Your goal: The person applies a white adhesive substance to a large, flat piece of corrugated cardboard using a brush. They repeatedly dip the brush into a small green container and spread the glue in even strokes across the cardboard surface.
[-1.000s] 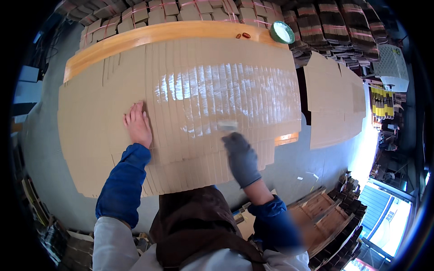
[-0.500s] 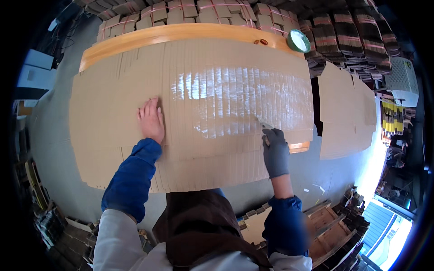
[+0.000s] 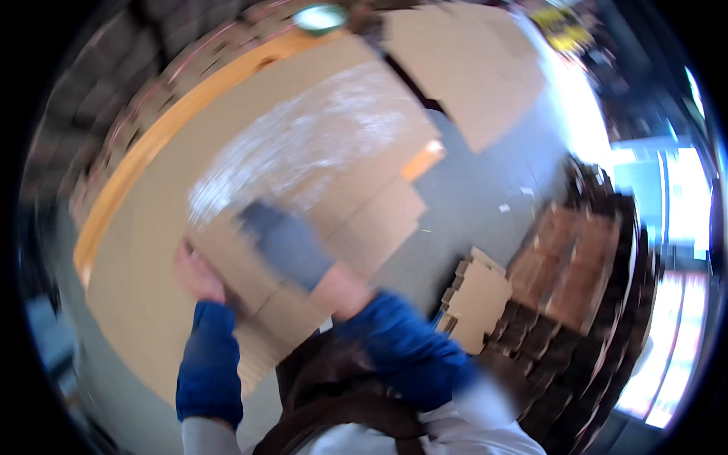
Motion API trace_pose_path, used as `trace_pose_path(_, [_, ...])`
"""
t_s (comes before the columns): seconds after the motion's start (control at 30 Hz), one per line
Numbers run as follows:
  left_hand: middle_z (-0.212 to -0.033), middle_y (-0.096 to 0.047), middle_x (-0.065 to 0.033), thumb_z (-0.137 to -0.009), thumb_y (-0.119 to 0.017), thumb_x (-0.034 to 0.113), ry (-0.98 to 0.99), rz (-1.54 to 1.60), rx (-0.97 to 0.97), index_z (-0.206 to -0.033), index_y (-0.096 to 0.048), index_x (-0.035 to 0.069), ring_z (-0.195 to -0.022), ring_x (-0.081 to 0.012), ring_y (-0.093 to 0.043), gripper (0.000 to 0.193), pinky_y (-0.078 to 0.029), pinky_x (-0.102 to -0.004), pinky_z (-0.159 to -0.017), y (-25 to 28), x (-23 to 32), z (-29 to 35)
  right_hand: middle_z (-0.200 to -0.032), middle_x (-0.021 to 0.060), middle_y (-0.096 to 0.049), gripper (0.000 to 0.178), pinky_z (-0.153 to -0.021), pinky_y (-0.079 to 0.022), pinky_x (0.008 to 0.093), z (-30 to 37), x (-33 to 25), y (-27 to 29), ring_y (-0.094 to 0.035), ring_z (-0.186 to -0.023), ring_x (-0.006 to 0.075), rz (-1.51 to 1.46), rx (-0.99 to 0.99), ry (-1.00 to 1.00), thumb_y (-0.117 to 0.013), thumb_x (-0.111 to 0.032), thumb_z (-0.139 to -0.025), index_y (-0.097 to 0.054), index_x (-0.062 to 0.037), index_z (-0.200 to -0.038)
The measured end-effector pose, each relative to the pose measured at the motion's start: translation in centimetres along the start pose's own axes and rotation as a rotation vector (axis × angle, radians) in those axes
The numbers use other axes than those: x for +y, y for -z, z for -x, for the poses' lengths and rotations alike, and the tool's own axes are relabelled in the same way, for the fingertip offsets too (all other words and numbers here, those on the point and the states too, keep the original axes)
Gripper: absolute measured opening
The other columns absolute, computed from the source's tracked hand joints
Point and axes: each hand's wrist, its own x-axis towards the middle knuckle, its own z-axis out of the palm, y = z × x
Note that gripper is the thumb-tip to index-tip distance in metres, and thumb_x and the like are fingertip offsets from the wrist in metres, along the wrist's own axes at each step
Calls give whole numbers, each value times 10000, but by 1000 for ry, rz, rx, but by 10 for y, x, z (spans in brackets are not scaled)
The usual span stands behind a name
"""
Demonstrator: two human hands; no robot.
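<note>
A wide sheet of brown corrugated cardboard lies in front of me, seen tilted. Shiny, whitish wet paste is spread in streaks over its far right half. My left hand, bare below a blue sleeve, rests on the sheet with its fingers laid out, somewhat blurred. My right hand, in a grey glove, is over the cardboard close to the left one, at the near left edge of the paste. Motion smears its fingers, and whatever they hold cannot be made out.
The cardboard lies on a wooden table. A green bowl with white contents stands at its far corner. Another cardboard sheet is beyond to the right. Stacked brown cardboard fills the right, with bundles at far left.
The view has swung to the right. My right hand has moved left across the sheet, from the paste's right part to beside my left hand. The scraper it held no longer shows.
</note>
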Motion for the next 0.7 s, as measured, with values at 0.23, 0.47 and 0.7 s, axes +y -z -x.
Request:
trace_pose_path(0.23, [-1213, -649, -197, -897, -577, 228, 137, -21, -19, -1287, -587, 8, -1106, -345, -626, 448, -486, -433, -950, -28, 61, 9, -942, 103, -662, 216, -715, -543, 414, 57, -50, -92, -668, -869, 306, -13, 368, -98, -566, -207, -859, -660, -113, -1029])
trace_pose_path(0.47, [-1201, -657, -214, -947, -515, 239, -193, -73, 142, -1265, -595, -26, -1124, -348, -620, 421, -480, -418, -975, -16, -28, -1, -1003, 144, -683, 191, -790, -533, 449, 50, -50, -64, -665, -897, 349, -291, 266, -245, -588, -150, -840, -656, -31, -972])
trace_pose_path(0.7, [-1311, -558, -163, -983, -489, 147, 29, -119, -33, -1336, -533, 51, -1254, -341, -482, 369, -342, -457, -1081, -19, 13, 0, -1194, 78, -647, 324, -821, -541, 433, 82, 3, -35, -642, -1018, 314, 116, 114, -203, -623, -131, -850, -682, -164, -1167])
